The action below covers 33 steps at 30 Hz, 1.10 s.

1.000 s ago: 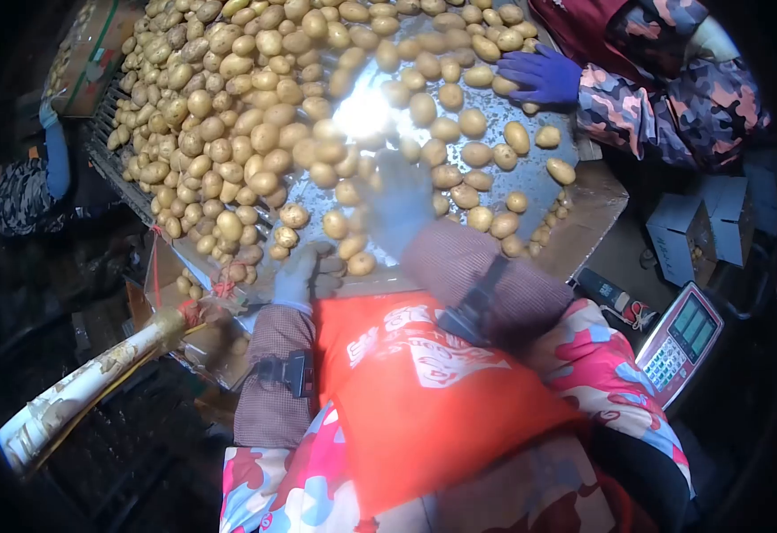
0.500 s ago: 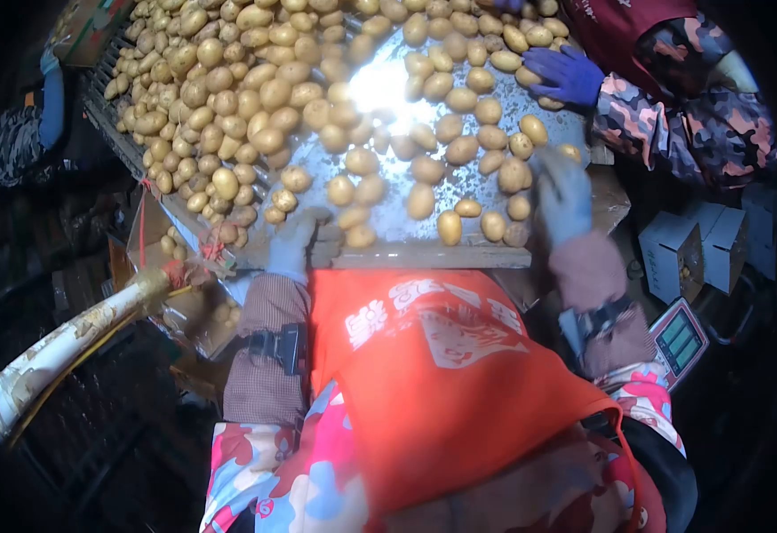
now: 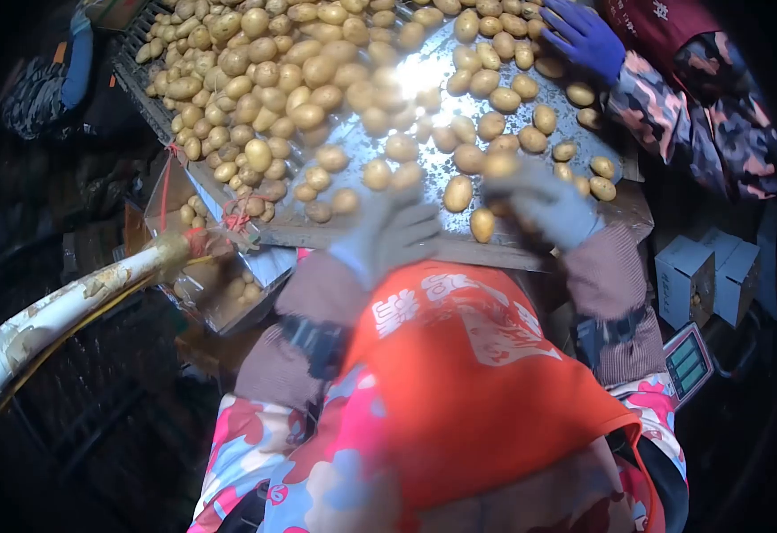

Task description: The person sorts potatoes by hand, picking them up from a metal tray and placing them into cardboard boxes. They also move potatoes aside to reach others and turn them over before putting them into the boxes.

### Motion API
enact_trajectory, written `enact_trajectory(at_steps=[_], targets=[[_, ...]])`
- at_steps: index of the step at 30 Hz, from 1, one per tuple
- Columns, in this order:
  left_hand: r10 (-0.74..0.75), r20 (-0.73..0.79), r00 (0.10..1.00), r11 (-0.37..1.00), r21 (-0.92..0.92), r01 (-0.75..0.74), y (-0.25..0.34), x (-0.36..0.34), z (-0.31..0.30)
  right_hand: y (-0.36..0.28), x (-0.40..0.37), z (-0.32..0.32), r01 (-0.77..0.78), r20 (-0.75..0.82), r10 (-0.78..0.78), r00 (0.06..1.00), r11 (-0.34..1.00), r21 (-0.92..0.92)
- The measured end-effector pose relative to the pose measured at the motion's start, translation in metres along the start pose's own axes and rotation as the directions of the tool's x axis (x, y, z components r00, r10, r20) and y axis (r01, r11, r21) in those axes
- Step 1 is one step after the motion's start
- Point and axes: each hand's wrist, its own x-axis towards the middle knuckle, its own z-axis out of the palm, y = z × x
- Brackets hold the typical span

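Potatoes [image 3: 458, 193] lie scattered on the wet metal sorting table [image 3: 442, 169], beneath a bright glare. My left hand [image 3: 393, 233], in a grey glove, is over the front ledge of the table, its fingers stretched toward the right with no potato visible in them. My right hand [image 3: 544, 206], also grey-gloved and smeared by motion, reaches in at the front right. Its fingertips are close to a blurred potato [image 3: 501, 165] and other potatoes; whether it grips one is not visible.
A large potato heap [image 3: 255, 80] covers the table's left and back. At the right, a co-worker's purple-gloved hand [image 3: 588, 40] is above the table edge. A peeling white pole [image 3: 68, 311] juts in at the left; cartons [image 3: 686, 275] and a scale display [image 3: 689, 360] are at the right.
My left hand has left the wooden ledge and moved right. My right hand has come inward over the table front. The co-worker's hand has lifted away from the potatoes, and the view has shifted slightly.
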Motion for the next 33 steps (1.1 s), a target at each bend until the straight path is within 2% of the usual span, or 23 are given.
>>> enact_trajectory(at_steps=[1,2,3,4,7,9,10,11,12,13,14,15,16,17,18,19,21,22,23,26,30,32,33], targets=[[0.017,0.147,0.989,0.975,-0.222,0.017,-0.017,0.013,-0.009,-0.016,-0.004,0.015,0.022,0.136,-0.032,0.990,0.997,0.076],[0.114,0.183,0.977,0.994,-0.029,-0.110,-0.030,0.021,-0.013,-0.028,-0.004,0.029,0.002,0.135,-0.023,0.991,0.989,0.148],[0.207,0.235,0.950,0.956,0.159,-0.247,-0.042,0.029,-0.019,-0.019,-0.005,0.039,0.074,0.040,-0.073,0.997,0.997,-0.019],[0.220,0.236,0.947,0.935,0.225,-0.273,-0.047,0.033,-0.032,-0.004,-0.002,0.051,0.134,-0.043,-0.144,0.989,0.973,-0.189],[0.248,0.207,0.946,0.854,0.414,-0.315,-0.041,0.014,-0.044,0.021,0.019,0.076,0.285,0.072,-0.300,0.951,0.763,-0.580],[0.222,0.110,0.969,0.912,0.328,-0.246,-0.034,0.000,-0.041,0.025,0.036,0.092,0.273,0.083,-0.287,0.954,0.723,-0.635],[0.184,0.052,0.982,0.966,0.176,-0.190,-0.034,0.007,-0.051,0.024,0.050,0.096,0.271,0.087,-0.289,0.953,0.696,-0.665],[0.088,0.083,0.993,0.991,-0.112,-0.079,-0.035,0.010,-0.062,0.023,0.064,0.099,0.244,0.129,-0.220,0.967,0.650,-0.720],[-0.008,0.114,0.993,0.922,-0.384,0.052,-0.033,0.010,-0.070,0.016,0.071,0.102,0.188,0.049,-0.210,0.977,0.721,-0.667],[-0.084,0.285,0.955,0.679,-0.685,0.264,-0.031,0.010,-0.078,0.007,0.077,0.101,0.131,-0.033,-0.190,0.981,0.784,-0.607],[-0.054,0.330,0.942,0.684,-0.675,0.275,-0.031,0.008,-0.086,0.000,0.084,0.101,0.073,-0.116,-0.160,0.980,0.838,-0.541],[-0.023,0.374,0.927,0.691,-0.664,0.285,-0.026,0.003,-0.087,-0.003,0.082,0.107,-0.043,-0.284,-0.041,0.958,0.959,-0.282],[0.080,0.296,0.952,0.925,-0.377,0.040,-0.016,-0.017,-0.069,-0.015,0.081,0.104,0.005,-0.127,-0.039,0.991,0.966,-0.260],[0.205,0.253,0.945,0.978,-0.016,-0.208,-0.006,-0.034,-0.051,-0.032,0.077,0.097,0.042,0.034,-0.035,0.999,0.972,-0.232],[0.227,0.162,0.960,0.974,-0.018,-0.227,0.002,-0.043,-0.033,-0.044,0.076,0.093,0.066,0.191,-0.027,0.981,0.978,-0.198],[0.244,0.072,0.967,0.970,-0.012,-0.244,0.010,-0.050,-0.014,-0.051,0.082,0.098,0.229,0.206,-0.193,0.959,0.958,-0.170],[0.224,-0.010,0.975,0.967,-0.118,-0.224,0.014,-0.047,-0.017,-0.047,0.099,0.101,0.259,0.200,-0.184,0.962,0.843,-0.472],[0.184,0.001,0.983,0.957,-0.228,-0.179,0.011,-0.041,-0.036,-0.043,0.108,0.107,0.271,0.198,-0.188,0.962,0.753,-0.600],[0.141,0.015,0.990,0.934,-0.334,-0.128,0.006,-0.037,-0.051,-0.035,0.112,0.110,0.332,0.310,-0.145,0.940,0.601,-0.727],[0.209,0.062,0.976,0.809,-0.572,-0.137,0.008,-0.040,-0.050,-0.028,0.113,0.128,0.292,0.234,-0.178,0.956,0.474,-0.830],[0.285,0.018,0.958,0.787,-0.575,-0.223,0.014,-0.042,-0.051,-0.036,0.125,0.120,0.147,0.110,-0.099,0.989,0.726,-0.672],[0.291,0.021,0.957,0.739,-0.640,-0.210,0.019,-0.037,-0.056,-0.050,0.120,0.123,-0.013,-0.013,0.009,1.000,0.944,-0.330],[0.295,0.021,0.955,0.710,-0.673,-0.205,0.021,-0.034,-0.058,-0.059,0.120,0.123,-0.086,-0.052,0.080,0.995,0.988,-0.130]])
